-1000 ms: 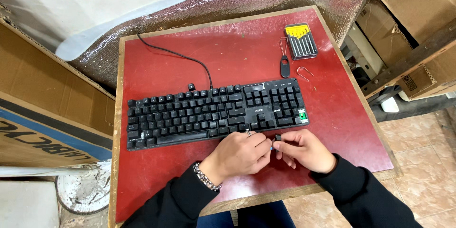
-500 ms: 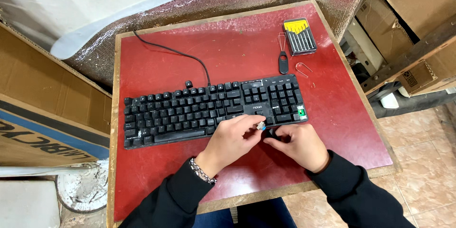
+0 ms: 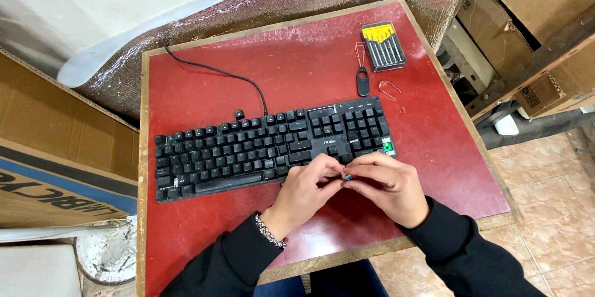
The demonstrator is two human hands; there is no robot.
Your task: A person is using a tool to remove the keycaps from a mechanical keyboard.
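1. Black and long, the keyboard (image 3: 273,142) lies across the red table (image 3: 204,241), its cable (image 3: 217,73) running off toward the far edge.
2. The left hand (image 3: 304,192) and the right hand (image 3: 390,185) meet just in front of the keyboard's near edge, fingertips together on a small part (image 3: 347,177) with a bluish tip. It looks like a key switch, though it is too small to be sure.
3. Both hands seem pinched on this piece from opposite sides; how much of the hold belongs to which hand I cannot tell.
4. Done so far, judging by how things lie: at the keyboard's right near corner a key is off and a green patch (image 3: 388,146) shows, and one loose keycap (image 3: 238,113) sits on the table behind the board.
5. Left to do, as far as I can judge: the rest of the keys sit in place, so the work seems to be at an early point.
6. Untouched beyond the keyboard are a black key puller (image 3: 362,80), a bent wire tool (image 3: 388,89) and a case of small screwdrivers (image 3: 383,45) with yellow tops.
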